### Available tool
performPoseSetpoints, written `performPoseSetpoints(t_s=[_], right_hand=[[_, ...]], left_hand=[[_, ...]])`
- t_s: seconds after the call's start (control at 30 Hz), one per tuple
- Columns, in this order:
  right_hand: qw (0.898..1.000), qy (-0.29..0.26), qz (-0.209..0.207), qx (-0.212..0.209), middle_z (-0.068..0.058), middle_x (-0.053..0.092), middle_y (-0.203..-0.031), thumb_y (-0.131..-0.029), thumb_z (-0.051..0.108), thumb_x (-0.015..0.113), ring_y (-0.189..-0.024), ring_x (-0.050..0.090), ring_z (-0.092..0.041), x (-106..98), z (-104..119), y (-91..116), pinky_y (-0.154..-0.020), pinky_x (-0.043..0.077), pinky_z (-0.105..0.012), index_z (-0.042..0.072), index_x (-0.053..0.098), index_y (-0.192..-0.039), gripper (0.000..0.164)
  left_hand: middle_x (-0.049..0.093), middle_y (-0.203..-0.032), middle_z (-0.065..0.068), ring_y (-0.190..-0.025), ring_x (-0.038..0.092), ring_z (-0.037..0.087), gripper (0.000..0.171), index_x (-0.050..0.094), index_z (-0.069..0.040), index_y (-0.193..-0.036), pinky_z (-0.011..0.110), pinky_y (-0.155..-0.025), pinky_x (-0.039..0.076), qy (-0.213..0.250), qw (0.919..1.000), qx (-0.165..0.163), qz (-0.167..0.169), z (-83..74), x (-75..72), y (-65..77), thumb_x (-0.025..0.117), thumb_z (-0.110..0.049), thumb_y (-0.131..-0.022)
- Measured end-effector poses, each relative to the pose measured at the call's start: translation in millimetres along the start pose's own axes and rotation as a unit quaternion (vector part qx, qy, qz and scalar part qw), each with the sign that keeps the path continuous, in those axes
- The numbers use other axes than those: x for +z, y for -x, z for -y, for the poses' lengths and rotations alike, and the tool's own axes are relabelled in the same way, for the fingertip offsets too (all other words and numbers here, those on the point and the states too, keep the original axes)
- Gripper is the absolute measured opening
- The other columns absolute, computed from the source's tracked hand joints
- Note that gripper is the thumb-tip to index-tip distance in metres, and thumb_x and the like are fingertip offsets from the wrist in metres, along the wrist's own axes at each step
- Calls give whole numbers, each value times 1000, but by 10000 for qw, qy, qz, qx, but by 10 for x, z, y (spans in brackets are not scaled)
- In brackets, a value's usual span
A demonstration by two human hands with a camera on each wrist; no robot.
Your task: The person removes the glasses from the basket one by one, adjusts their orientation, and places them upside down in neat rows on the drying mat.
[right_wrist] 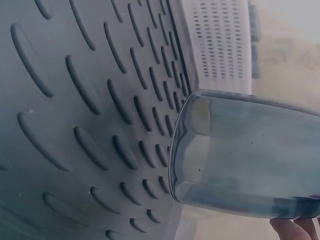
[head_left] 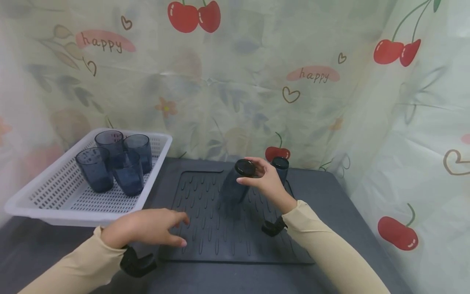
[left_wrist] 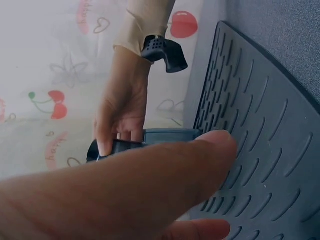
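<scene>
Head view: right hand (head_left: 267,178), extended forward, pinches an upturned glass (head_left: 234,185); left hand (head_left: 151,226) hovers relaxed.

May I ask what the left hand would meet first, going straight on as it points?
Probably the dark ridged mat: the left hand seems to slant down towards it, though depth is unclear.

That see-through tumbler (right_wrist: 250,155) looks smoky blue from here, slotted plastic basket (head_left: 73,217) white, dash-ridged mat (head_left: 205,226) dark grey, pale sheeting (head_left: 235,57) printed with red cherries (head_left: 183,19).
</scene>
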State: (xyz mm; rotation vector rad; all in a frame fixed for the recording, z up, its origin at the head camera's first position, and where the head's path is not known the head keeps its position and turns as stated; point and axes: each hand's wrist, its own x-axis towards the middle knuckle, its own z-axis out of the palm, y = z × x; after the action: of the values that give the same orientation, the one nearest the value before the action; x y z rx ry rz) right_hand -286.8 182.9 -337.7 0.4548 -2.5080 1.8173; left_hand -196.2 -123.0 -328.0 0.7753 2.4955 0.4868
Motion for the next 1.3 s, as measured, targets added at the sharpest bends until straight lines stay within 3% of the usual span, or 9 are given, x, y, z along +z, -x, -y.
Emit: performPoseSetpoints(t_s=[0.43,0.6,1.3], right_hand=[[9992,-122,-375,-102,2,58,-134,-76,25,84,-120,57,-19,40,-64,-230,-100,48,-44,30,55,-134,65],[9986,-192,-487,-112,-1,60,-130,-75,23,84,-116,58,-21,36,-110,-300,-96,50,-44,26,54,-132,64],[9933,-107,-1143,161,-2,62,-130,-76,22,84,-118,58,-21,112,-287,-491,-98,48,-45,27,56,-132,63]], left_hand=[[63,-124,11,-117,59,29,50,56,-13,-127,49,-96,48,241,9991,-236,252,7,7,-18,70,-39,-87],[63,-123,11,-115,59,30,48,56,-14,-127,49,-93,48,287,9988,-197,329,16,-12,-28,69,-39,-88],[62,-123,12,-115,59,32,49,55,-11,-128,51,-93,48,307,9991,-52,299,52,16,-23,69,-37,-89]])
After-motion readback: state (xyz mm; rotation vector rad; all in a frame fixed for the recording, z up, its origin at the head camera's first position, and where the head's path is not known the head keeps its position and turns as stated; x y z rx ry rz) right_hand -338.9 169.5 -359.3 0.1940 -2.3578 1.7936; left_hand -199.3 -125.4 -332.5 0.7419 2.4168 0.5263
